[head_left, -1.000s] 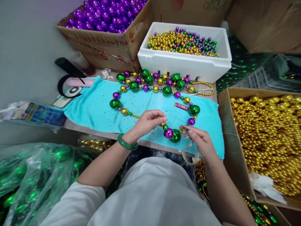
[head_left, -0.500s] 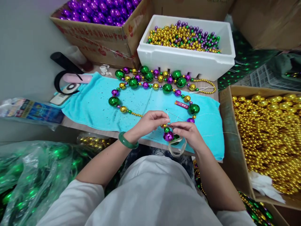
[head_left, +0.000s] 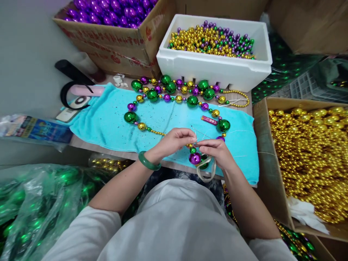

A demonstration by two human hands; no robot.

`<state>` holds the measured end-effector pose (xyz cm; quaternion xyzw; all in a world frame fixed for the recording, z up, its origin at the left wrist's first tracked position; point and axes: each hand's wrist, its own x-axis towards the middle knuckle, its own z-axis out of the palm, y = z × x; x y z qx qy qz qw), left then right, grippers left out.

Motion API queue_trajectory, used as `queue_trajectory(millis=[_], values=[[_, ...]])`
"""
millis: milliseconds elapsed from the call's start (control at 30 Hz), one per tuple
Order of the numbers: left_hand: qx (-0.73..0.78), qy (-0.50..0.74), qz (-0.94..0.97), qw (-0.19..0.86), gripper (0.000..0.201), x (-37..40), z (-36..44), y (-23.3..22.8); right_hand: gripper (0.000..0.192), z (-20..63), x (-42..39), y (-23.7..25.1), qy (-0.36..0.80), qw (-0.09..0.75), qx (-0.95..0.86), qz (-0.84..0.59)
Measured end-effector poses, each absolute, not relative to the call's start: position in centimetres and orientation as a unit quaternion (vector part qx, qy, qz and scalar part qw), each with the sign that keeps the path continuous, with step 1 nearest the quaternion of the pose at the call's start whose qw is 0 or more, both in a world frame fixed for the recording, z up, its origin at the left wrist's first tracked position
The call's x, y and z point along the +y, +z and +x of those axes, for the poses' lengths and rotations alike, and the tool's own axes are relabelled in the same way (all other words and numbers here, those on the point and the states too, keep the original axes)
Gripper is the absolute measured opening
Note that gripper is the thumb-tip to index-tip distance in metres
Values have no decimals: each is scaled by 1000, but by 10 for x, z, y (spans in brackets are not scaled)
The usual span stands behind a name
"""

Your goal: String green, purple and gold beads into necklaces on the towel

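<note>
Left hand [head_left: 174, 139]: pinched on the thin thread [head_left: 202, 133], keeping it tight for the knot.
Right hand [head_left: 216, 150]: fingertips closed on the same thread, touching the left fingers.
Bead necklace [head_left: 174, 99]: lay looped on the turquoise towel [head_left: 108, 123], so beads did not roll; purple bead [head_left: 194, 158] under the hands.
Change: one second ago the hands were apart; now together.
White foam box [head_left: 214, 69]: behind, within reach.
</note>
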<state>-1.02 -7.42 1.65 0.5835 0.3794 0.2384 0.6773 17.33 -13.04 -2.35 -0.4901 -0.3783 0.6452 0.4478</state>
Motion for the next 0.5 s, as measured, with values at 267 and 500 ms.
queue_trajectory(millis=[267, 500], values=[[383, 239, 577, 680, 17, -75, -9, 14, 30, 184, -139, -12, 584, 490, -461, -455], [357, 193, 649, 644, 20, -77, -7, 6, 17, 180, -135, -10, 357, 427, -670, -492]])
